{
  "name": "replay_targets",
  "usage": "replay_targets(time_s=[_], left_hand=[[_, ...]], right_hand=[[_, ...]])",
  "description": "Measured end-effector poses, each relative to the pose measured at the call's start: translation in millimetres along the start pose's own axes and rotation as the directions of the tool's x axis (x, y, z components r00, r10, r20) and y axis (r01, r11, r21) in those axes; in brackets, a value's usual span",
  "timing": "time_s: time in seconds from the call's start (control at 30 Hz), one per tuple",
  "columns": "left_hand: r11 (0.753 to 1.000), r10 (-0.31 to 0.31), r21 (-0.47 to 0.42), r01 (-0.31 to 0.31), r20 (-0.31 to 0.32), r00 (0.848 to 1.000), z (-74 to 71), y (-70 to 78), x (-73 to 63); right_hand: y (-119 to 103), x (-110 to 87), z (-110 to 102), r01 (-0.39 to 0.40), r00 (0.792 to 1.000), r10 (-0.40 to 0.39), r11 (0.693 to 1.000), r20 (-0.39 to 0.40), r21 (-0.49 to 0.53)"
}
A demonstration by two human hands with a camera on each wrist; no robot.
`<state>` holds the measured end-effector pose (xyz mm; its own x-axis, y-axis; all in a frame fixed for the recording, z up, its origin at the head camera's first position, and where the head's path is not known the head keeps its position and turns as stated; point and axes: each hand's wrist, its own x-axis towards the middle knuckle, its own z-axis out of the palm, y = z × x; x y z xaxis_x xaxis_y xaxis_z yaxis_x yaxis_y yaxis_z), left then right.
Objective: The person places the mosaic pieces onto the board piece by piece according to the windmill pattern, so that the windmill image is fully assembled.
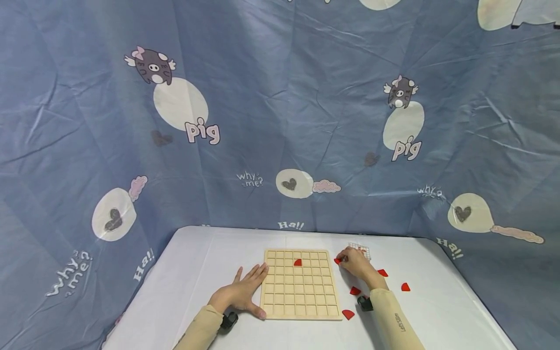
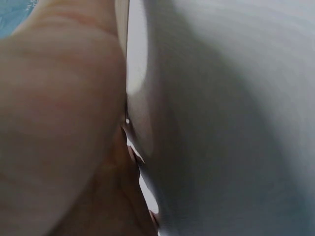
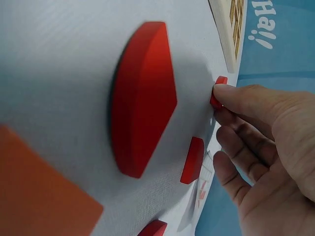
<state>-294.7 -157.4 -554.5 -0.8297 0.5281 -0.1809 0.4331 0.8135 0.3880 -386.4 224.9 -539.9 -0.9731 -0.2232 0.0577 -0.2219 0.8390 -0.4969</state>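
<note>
A light wooden grid board (image 1: pixel 302 318) lies flat on the table. One red quarter-circle piece (image 1: pixel 298 262) sits in a cell of an upper row. My left hand (image 1: pixel 240 294) is spread with straight fingers along the board's left edge, touching it; the left wrist view shows mostly blurred palm and thumb. Off the board's upper right corner, my right hand (image 1: pixel 356 263) pinches another red quarter-circle piece (image 3: pixel 223 80) between thumb and forefinger. Its other fingers are loosely bent. The fingertips partly cover that piece.
Several loose red pieces lie right of the board, including one piece (image 1: pixel 348 314) by its lower corner and another piece (image 1: pixel 405 287) farther right. A printed grid card (image 1: pixel 365 252) is partly behind my right hand. A blue patterned curtain (image 1: pixel 297 121) hangs beyond the white table (image 1: pixel 236 243).
</note>
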Motion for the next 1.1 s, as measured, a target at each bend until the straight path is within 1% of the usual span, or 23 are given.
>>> replay_targets(time_s=[0.23, 0.4, 0.57, 0.77, 1.1], left_hand=[[1.0, -0.003, 0.005, 0.003, -0.002, 1.0, 0.6, 0.5, 0.5], [1.0, -0.012, 0.009, 0.012, 0.0, 1.0, 2.4, 0.6, 1.0], [1.0, -0.018, -0.005, 0.018, -0.002, 1.0, 0.6, 0.5, 0.8], [1.0, -0.015, -0.005, 0.015, -0.002, 1.0, -0.1, -0.2, 1.8], [1.0, -0.003, 0.0, 0.003, -0.005, 1.0, 0.4, -0.4, 1.3]], right_hand=[[2.5, -3.0, 1.9, 0.03, 0.999, -0.03, 1.0, -0.015, -0.009], [2.2, -5.6, 0.8, 0.015, 1.0, -0.015, 1.0, -0.001, -0.011], [-0.8, -7.1, -3.0, -0.007, 1.0, 0.007, 1.0, 0.009, 0.02], [-1.7, -6.2, -4.0, -0.005, 1.0, 0.005, 1.0, 0.008, -0.004], [-0.4, -6.0, -2.9, -0.047, 0.999, 0.046, 0.999, 0.023, 0.014]])
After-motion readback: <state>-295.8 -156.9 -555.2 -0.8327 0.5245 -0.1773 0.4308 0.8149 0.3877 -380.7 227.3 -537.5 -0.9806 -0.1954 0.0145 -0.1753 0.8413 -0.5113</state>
